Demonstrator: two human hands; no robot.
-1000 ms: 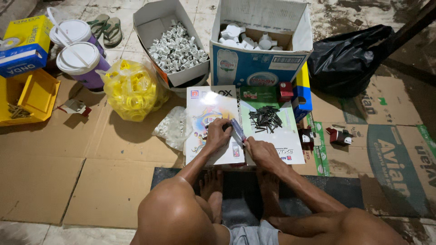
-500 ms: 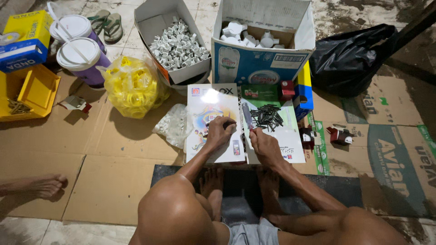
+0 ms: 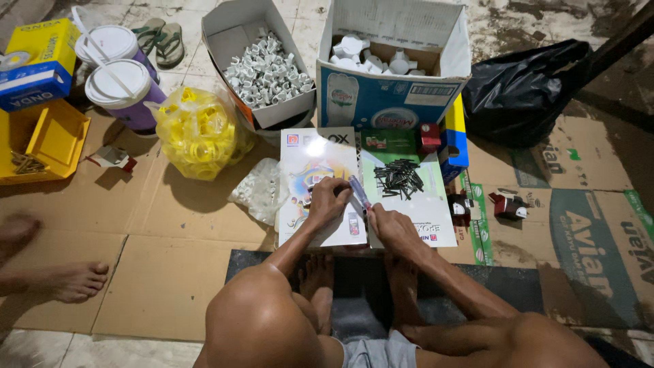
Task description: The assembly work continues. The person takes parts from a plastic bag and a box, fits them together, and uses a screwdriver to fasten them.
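Hands meet over a glossy printed card lying flat on the cardboard floor: the right hand grasps a slim purple-handled screwdriver, its tip angled far and left, while the left hand is clenched round something too small to tell. Just right of them lies a heap of dark screws. Farther off stand a bag of yellow plastic rings at left and an open box of white fittings.

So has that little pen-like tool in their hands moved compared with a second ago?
Yes. The pen-like tool tipped up toward the pile of dark screws half a second ago; now it is back lower, just left of the pile, between both hands.
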